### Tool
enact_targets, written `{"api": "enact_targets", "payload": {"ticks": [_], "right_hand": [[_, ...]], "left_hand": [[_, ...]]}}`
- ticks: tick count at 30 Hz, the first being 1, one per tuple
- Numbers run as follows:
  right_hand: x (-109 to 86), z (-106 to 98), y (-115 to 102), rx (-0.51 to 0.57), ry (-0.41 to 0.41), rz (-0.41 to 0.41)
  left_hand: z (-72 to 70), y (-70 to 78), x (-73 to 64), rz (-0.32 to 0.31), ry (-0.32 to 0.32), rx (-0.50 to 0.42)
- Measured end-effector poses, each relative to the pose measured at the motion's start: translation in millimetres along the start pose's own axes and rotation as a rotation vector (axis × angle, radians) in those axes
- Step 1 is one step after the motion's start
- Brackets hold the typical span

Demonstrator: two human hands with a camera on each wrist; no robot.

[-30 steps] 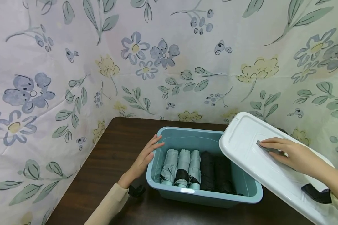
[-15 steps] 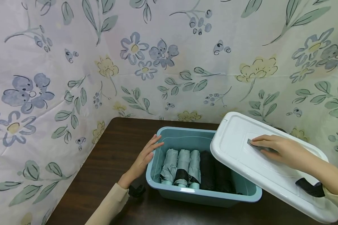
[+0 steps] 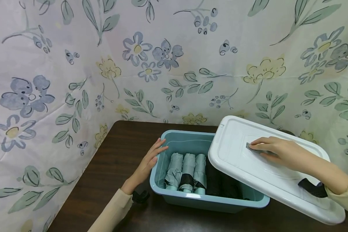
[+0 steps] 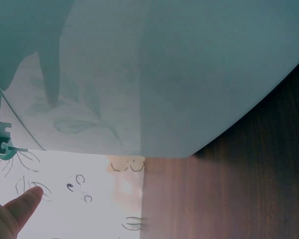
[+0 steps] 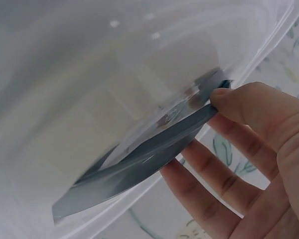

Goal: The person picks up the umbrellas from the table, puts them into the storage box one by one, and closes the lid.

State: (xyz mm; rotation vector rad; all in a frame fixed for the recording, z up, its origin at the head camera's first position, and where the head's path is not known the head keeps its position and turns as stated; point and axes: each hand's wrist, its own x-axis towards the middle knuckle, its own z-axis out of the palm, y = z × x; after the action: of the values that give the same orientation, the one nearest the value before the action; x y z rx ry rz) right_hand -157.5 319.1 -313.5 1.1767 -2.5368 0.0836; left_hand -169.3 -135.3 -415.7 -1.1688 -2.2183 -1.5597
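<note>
A blue-green plastic storage bin (image 3: pixel 191 201) stands on the table, holding several rolled bundles: light teal folded umbrellas (image 3: pixel 188 172) on the left and dark ones (image 3: pixel 214 180) beside them. My left hand (image 3: pixel 143 166) touches the bin's left rim with straight fingers; one fingertip shows low in the left wrist view beside the bin wall (image 4: pixel 189 74). With curled fingers and thumb my right hand (image 3: pixel 284 153) grips the grey handle (image 5: pixel 134 174) on the white lid (image 3: pixel 237 145). Tilted, the lid hangs over the bin's right part and covers some of the dark bundles.
The dark wooden table (image 3: pixel 104 170) extends left of the bin and in front of it. Behind stands a floral cloth backdrop (image 3: pixel 168 64). A black wrist strap (image 3: pixel 140 196) is at the left wrist, another (image 3: pixel 313 188) at the right.
My right hand has moved left with the lid, which now covers more of the bin's right side. The left hand has stayed at the bin's left rim.
</note>
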Motion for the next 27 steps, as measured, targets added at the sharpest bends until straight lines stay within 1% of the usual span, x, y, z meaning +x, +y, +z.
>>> {"api": "enact_targets", "payload": {"ticks": [5,8,12,15,17,21,24,27], "right_hand": [[8.7,1.9,-5.0,0.011,-0.020,-0.035],[14.2,2.2,-9.6,0.021,-0.041,-0.051],[21.8,2.8,-16.4,0.025,-0.063,-0.067],[26.9,3.8,-20.9,0.028,-0.086,-0.061],[30.3,4.4,-23.5,0.033,-0.120,-0.046],[36.8,5.6,-27.3,0.042,-0.165,-0.035],[41.5,5.7,-29.3,0.045,-0.168,-0.050],[46.1,5.9,-31.7,0.045,-0.171,-0.062]], "left_hand": [[1.0,-0.4,-1.1,-0.008,0.003,-0.003],[1.8,-5.2,-2.4,-0.009,0.008,-0.005],[3.2,-24.1,-6.2,-0.003,0.011,0.003],[3.9,-39.5,-8.7,0.009,0.009,0.010],[3.9,-44.6,-9.2,0.017,0.007,0.013],[1.5,-21.6,-3.9,0.012,0.002,-0.001],[0.1,-2.8,0.2,0.000,0.000,-0.009],[0.2,-4.4,0.3,0.000,0.000,-0.010]]}}
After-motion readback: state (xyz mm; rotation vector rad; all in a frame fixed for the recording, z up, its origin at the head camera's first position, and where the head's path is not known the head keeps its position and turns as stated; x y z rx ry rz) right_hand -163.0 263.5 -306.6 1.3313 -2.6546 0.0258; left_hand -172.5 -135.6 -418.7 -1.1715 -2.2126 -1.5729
